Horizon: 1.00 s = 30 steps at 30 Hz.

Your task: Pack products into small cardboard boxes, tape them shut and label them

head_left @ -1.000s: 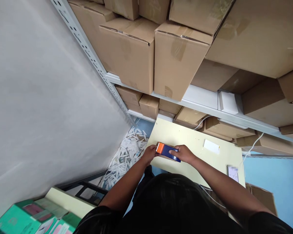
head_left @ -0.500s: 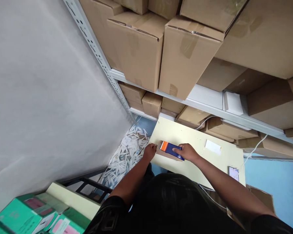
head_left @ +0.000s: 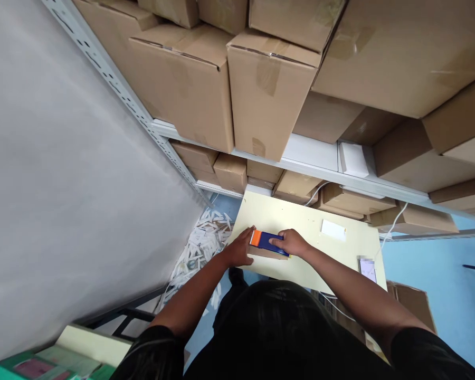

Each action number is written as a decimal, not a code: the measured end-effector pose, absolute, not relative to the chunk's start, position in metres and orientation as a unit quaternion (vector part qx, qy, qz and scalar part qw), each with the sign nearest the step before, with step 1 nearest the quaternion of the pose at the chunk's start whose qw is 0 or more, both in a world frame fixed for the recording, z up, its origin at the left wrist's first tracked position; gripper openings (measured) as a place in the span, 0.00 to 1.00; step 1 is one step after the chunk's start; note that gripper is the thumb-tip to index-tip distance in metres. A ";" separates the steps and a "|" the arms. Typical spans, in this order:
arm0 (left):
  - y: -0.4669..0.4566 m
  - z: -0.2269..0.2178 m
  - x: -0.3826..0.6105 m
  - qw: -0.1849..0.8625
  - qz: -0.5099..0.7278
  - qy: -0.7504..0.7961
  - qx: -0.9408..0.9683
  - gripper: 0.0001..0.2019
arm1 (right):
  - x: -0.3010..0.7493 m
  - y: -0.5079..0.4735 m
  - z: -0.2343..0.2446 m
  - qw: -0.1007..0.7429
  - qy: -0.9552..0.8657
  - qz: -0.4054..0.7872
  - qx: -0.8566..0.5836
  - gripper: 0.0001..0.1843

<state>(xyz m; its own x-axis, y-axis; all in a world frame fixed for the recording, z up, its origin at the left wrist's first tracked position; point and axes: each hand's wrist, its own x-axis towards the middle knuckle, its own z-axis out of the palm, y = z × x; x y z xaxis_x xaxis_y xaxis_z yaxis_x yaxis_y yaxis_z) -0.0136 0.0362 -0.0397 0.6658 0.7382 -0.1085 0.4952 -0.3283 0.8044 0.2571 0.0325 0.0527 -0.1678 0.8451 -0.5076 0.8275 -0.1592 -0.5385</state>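
A small box with a dark blue face and an orange left end (head_left: 264, 240) lies on a flat brown cardboard piece (head_left: 261, 253) at the near left edge of a pale yellow table (head_left: 301, 219). My right hand (head_left: 291, 243) presses down on the blue end with its fingers closed over it. My left hand (head_left: 239, 248) rests against the orange end and the cardboard's left side, fingers stretched along it.
A white card (head_left: 333, 230) and a phone (head_left: 367, 269) lie on the table further right. Cardboard cartons (head_left: 269, 89) fill the grey metal shelving above and behind. A heap of white paper strips (head_left: 200, 245) covers the floor left of the table. A white wall stands at the left.
My left hand has slid from the box's orange end down to the cardboard's left edge, with fingers more stretched. The camera has shifted, so the table sits slightly left and lower in view.
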 end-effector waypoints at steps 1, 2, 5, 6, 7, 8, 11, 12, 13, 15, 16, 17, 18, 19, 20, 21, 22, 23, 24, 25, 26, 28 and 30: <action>0.035 -0.041 -0.008 0.440 0.144 0.385 0.799 0.63 | 0.258 0.033 0.053 0.011 -0.648 0.409 -0.642 0.30; 0.035 -0.042 -0.003 0.439 0.154 0.390 0.795 0.63 | 0.258 0.033 0.053 0.010 -0.650 0.411 -0.639 0.30; 0.037 -0.046 0.008 0.408 0.184 0.397 0.802 0.57 | 0.258 0.034 0.054 0.005 -0.656 0.409 -0.634 0.30; 0.038 -0.047 0.009 0.394 0.184 0.393 0.811 0.54 | 0.258 0.035 0.054 0.003 -0.656 0.411 -0.633 0.30; 0.040 -0.047 0.010 0.380 0.178 0.387 0.821 0.52 | 0.258 0.036 0.055 0.001 -0.653 0.416 -0.633 0.31; 0.041 -0.047 0.010 0.368 0.167 0.384 0.830 0.51 | 0.258 0.036 0.055 -0.001 -0.649 0.422 -0.633 0.31; 0.044 -0.045 0.009 0.336 0.131 0.388 0.849 0.51 | 0.265 0.036 0.059 -0.003 -0.642 0.430 -0.635 0.31; 0.044 -0.045 0.009 0.326 0.122 0.388 0.853 0.50 | 0.270 0.035 0.061 -0.002 -0.643 0.428 -0.636 0.31; 0.044 -0.045 0.010 0.318 0.115 0.388 0.857 0.50 | 0.277 0.033 0.063 -0.001 -0.642 0.424 -0.639 0.31; 0.043 -0.046 0.010 0.302 0.108 0.387 0.864 0.50 | 0.300 0.027 0.067 0.001 -0.634 0.423 -0.647 0.31; 0.043 -0.047 0.010 0.297 0.107 0.386 0.867 0.50 | 0.315 0.023 0.070 0.002 -0.627 0.425 -0.652 0.31; 0.043 -0.048 0.010 0.294 0.107 0.386 0.868 0.50 | 0.332 0.018 0.072 0.003 -0.620 0.430 -0.656 0.30; 0.043 -0.049 0.010 0.293 0.109 0.385 0.868 0.51 | 0.351 0.011 0.074 0.005 -0.613 0.436 -0.659 0.30; 0.044 -0.050 0.010 0.293 0.110 0.384 0.869 0.51 | 0.372 0.004 0.076 0.006 -0.606 0.441 -0.662 0.30; 0.044 -0.051 0.010 0.294 0.111 0.384 0.868 0.51 | 0.392 -0.004 0.076 0.010 -0.599 0.446 -0.665 0.30; 0.044 -0.051 0.010 0.294 0.111 0.384 0.868 0.51 | 0.411 -0.012 0.076 0.011 -0.589 0.452 -0.670 0.30; 0.044 -0.052 0.010 0.295 0.111 0.386 0.867 0.51 | 0.428 -0.020 0.075 0.008 -0.578 0.459 -0.674 0.29; 0.044 -0.051 0.010 0.295 0.111 0.387 0.866 0.51 | 0.442 -0.026 0.072 0.003 -0.568 0.463 -0.680 0.29; 0.044 -0.051 0.011 0.297 0.112 0.388 0.865 0.51 | 0.452 -0.031 0.068 -0.005 -0.564 0.461 -0.685 0.28; 0.043 -0.051 0.011 0.299 0.113 0.390 0.864 0.51 | 0.459 -0.035 0.063 -0.017 -0.565 0.455 -0.689 0.28; 0.043 -0.050 0.012 0.301 0.114 0.391 0.862 0.51 | 0.461 -0.036 0.058 -0.030 -0.571 0.443 -0.691 0.28; 0.043 -0.049 0.014 0.304 0.116 0.390 0.861 0.50 | 0.455 -0.033 0.044 -0.059 -0.590 0.414 -0.691 0.28; 0.042 -0.049 0.015 0.304 0.116 0.389 0.862 0.51 | 0.440 -0.025 0.029 -0.084 -0.603 0.393 -0.690 0.28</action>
<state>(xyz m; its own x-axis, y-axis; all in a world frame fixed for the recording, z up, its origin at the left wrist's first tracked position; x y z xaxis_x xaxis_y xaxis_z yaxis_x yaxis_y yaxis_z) 0.0153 0.0424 -0.0486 0.6707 0.7409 -0.0363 0.5994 -0.5124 0.6150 0.4404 -0.0251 0.0289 -0.0348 0.7656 -0.6423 0.8971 -0.2593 -0.3577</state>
